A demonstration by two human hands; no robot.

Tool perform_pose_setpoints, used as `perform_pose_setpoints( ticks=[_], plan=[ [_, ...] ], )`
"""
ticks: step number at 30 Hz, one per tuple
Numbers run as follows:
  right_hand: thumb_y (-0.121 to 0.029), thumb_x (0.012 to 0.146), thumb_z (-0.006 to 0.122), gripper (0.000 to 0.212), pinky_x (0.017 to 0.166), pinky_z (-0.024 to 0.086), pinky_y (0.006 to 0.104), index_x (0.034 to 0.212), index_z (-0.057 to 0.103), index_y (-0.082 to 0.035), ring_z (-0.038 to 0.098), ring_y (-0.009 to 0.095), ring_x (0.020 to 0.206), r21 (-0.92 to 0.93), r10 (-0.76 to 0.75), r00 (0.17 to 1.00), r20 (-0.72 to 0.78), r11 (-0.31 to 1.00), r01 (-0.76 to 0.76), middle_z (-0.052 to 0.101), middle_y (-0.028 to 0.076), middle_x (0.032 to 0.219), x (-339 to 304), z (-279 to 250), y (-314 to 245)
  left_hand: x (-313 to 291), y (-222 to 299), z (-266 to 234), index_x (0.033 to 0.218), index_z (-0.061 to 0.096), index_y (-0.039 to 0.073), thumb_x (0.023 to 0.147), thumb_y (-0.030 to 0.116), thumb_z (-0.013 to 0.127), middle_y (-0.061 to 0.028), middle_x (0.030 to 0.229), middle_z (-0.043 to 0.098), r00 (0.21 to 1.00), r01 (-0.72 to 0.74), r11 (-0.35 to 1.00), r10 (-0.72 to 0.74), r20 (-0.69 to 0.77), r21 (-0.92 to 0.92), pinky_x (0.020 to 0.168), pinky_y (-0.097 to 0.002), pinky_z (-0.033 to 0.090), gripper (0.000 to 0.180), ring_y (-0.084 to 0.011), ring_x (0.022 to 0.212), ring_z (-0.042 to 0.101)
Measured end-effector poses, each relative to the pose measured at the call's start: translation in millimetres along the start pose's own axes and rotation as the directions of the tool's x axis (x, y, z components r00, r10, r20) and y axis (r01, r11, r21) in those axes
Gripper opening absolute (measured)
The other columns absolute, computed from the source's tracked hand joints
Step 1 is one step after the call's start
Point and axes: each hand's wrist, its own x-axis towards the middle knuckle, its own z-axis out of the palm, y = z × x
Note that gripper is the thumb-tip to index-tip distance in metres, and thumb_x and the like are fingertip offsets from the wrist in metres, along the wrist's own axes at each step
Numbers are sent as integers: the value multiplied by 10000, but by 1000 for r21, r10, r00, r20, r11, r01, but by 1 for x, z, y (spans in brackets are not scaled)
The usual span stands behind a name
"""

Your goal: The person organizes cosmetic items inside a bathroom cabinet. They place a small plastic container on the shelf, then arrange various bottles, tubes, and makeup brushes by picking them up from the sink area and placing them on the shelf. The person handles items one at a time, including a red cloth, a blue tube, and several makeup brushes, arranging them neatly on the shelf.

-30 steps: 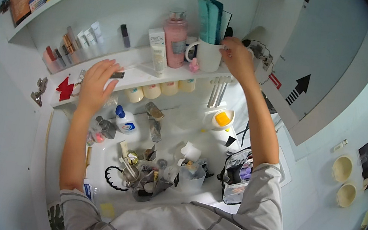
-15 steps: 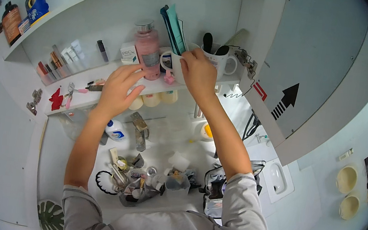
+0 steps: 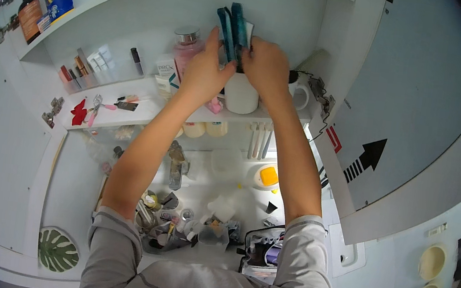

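A: Since the earlier frames the left hand has climbed from the lower shelf edge, and both hands now meet at the teal tubes standing in the white cup.

B: How does each hand sit?

A: The left hand's fingers press the tubes from the left, thumb toward the cup. The right hand curls over them from the right, fingers closed down. Whether either truly grips is hard to tell, since the hands cover the tubes' lower parts and the cup's rim.

B: Where does the cup stand?

A: On the middle shelf of the open cabinet, beside a pink bottle partly hidden behind the left hand. A white mug peeks out behind the right wrist.

B: And below?

A: A cluttered sink counter, its small items too jumbled to name; the forearms cross over it.
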Motion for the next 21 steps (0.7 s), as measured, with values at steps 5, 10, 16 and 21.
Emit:
perform_pose_setpoints(
  ticks=[5, 10, 16, 21],
  plan=[
    [-128, 763, 571, 139, 583, 475, 433, 696, 576, -6, 591, 357, 638, 30, 4, 993, -118, 1000, 0, 588, 187, 664, 15, -13, 8, 15, 6, 7, 1239, 347, 2, 754, 120, 608, -177, 979, 605, 992, 126, 982, -120, 48, -142, 501, -302, 482, 563, -209, 570, 614],
    [-141, 785, 568, 168, 588, 475, 420, 692, 565, -2, 595, 350, 644, 56, 29, 992, -125, 998, -22, 596, 184, 681, 20, -27, -4, 25, -13, 11, 1221, 351, -50, 726, 155, 598, -210, 843, 624, 989, 149, 972, -144, 40, -182, 665, -383, 486, 590, -340, 758, 623],
    [-146, 797, 565, 175, 583, 466, 411, 700, 558, -1, 593, 349, 638, 63, 43, 995, -94, 997, -37, 597, 174, 687, 14, -25, 1, 30, 2, 4, 1076, 478, -7, 730, 118, 601, -162, 819, 633, 980, 69, 939, -128, -155, -338, 620, -336, 470, 387, -274, 654, 614],
    [-168, 805, 594, 247, 481, 407, 381, 655, 533, 19, 550, 315, 503, 95, -37, 986, -161, 994, 52, 549, 177, 566, 7, -18, 6, 31, 15, -6, 1034, 518, 3, 731, 126, 610, -155, 827, 630, 975, 69, 905, -151, -164, -420, 619, -331, 465, 339, -281, 649, 601]
  ],
)
